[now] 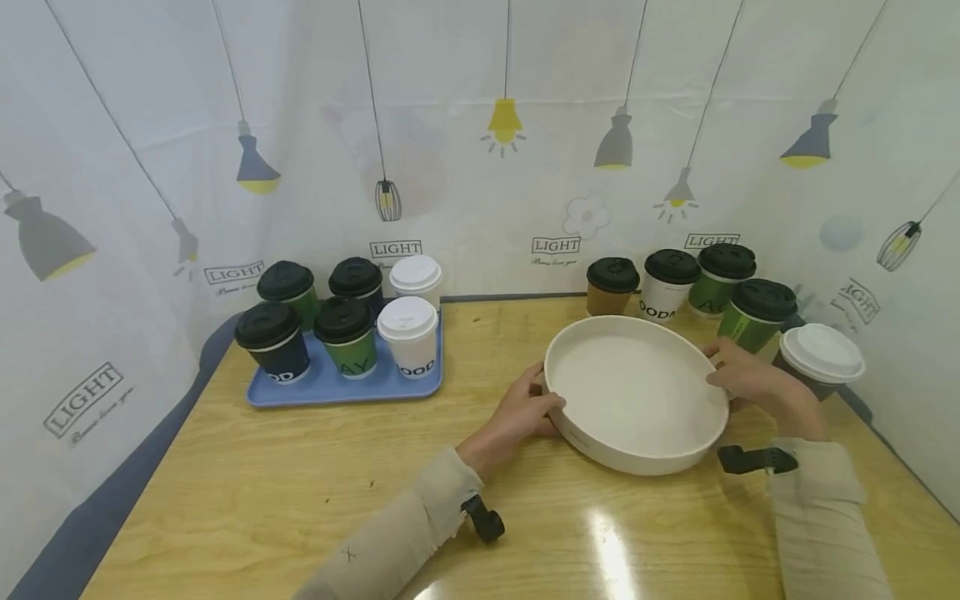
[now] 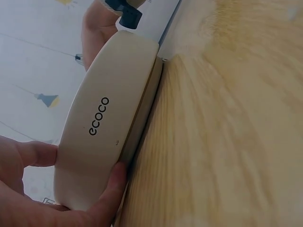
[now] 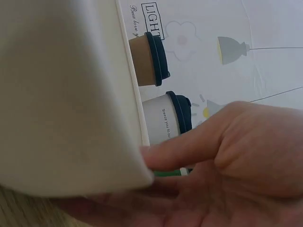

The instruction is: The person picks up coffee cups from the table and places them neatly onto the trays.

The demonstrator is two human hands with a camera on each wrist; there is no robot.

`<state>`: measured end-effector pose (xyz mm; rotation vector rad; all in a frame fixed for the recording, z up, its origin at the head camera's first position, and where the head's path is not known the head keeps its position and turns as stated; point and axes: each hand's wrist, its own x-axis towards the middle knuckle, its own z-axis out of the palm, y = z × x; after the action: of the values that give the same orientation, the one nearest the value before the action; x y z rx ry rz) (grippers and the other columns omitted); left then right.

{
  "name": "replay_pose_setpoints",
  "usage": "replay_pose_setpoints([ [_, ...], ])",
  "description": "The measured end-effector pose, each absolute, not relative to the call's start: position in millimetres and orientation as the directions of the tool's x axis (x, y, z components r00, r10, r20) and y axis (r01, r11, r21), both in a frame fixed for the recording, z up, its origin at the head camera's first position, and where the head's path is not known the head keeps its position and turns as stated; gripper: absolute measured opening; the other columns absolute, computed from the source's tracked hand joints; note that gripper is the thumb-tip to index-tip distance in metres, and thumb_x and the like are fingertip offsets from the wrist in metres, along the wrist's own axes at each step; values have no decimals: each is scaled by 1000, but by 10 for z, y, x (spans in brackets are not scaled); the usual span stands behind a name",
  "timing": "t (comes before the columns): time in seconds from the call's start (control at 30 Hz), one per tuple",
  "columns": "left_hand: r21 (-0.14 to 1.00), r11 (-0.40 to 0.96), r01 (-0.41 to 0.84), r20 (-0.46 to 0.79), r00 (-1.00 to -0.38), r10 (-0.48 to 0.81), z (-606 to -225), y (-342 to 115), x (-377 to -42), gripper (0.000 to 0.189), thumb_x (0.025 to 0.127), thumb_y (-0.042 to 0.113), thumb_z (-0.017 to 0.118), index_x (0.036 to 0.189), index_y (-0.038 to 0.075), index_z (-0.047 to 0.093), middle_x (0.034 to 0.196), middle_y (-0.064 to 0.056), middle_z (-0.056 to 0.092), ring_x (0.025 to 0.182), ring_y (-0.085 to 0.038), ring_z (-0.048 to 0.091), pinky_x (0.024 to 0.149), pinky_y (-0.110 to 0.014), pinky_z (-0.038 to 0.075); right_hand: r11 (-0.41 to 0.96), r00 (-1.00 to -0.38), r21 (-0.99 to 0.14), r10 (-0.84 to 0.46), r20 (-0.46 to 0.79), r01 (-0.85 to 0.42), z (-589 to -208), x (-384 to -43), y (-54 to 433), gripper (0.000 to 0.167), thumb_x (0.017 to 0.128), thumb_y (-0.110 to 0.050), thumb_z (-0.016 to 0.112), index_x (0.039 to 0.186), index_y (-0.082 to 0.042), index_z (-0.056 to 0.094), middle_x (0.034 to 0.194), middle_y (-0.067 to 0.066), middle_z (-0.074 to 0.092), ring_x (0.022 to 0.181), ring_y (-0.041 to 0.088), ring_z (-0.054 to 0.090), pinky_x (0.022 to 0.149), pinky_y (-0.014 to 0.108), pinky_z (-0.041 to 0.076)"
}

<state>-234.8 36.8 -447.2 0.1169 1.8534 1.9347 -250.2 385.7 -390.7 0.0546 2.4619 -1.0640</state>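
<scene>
A round cream tray with a raised wall is between my two hands at the right half of the table. My left hand grips its left side, thumb at the rim. In the left wrist view the tray wall bears the word "ecoco", and its underside is close to the wood; whether it touches cannot be told. My right hand holds the opposite side. In the right wrist view the thumb of the right hand presses the rim and the other fingers go beneath the tray, partly hidden.
Behind and right of the tray stand several lidded paper cups, among them a brown one, a green one and a white-lidded one. A blue tray at left carries several more cups. A printed curtain borders the wooden table.
</scene>
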Motion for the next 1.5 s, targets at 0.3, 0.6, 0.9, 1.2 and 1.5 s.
replay_pose_setpoints([
  [0.3, 958, -11, -287, -261, -888, 378, -4482, 25, -2323, 75, 98, 10, 60, 165, 18, 26, 141, -24, 47, 103, -25, 66, 90, -38, 65, 608, -864, -767, -254, -434, 206, -3947, -2474, 3751, 59, 106, -14, 50, 150, 5, 14, 144, 39, 32, 118, 41, 59, 88, 48, 64],
  [0.6, 965, 13, -262, -248, -894, 373, -4478, -321, -2306, 74, 99, 9, 56, 165, 14, 24, 145, -26, 44, 106, -25, 66, 90, -38, 65, 555, -844, -805, -315, -435, 208, -3984, -2533, 3559, 60, 104, -19, 59, 148, -1, 24, 143, 33, 44, 114, 31, 65, 90, 46, 64],
  [0.9, 968, 36, -249, -246, -909, 335, -4473, -601, -2275, 76, 96, 9, 56, 165, 15, 25, 148, -27, 44, 107, -26, 67, 90, -40, 65, 512, -807, -833, -392, -443, 209, -4042, -2569, 3353, 60, 103, -21, 62, 145, -1, 25, 144, 32, 43, 116, 30, 63, 94, 48, 63],
  [1.2, 971, 35, -236, -234, -915, 329, -4457, -785, -2256, 77, 95, 7, 55, 165, 16, 25, 150, -28, 46, 103, -25, 68, 88, -43, 65, 469, -801, -855, -413, -433, 220, -4027, -2553, 3162, 58, 102, -19, 63, 144, -1, 26, 144, 33, 43, 113, 31, 66, 94, 49, 63],
  [1.5, 965, 51, -258, -260, -908, 330, -4455, -917, -2246, 72, 98, 7, 53, 165, 17, 27, 155, -24, 44, 106, -26, 67, 89, -43, 65, 464, -800, -865, -438, -411, 190, -4020, -2526, 3034, 57, 103, -18, 62, 144, 1, 26, 144, 35, 42, 116, 34, 66, 95, 50, 63],
])
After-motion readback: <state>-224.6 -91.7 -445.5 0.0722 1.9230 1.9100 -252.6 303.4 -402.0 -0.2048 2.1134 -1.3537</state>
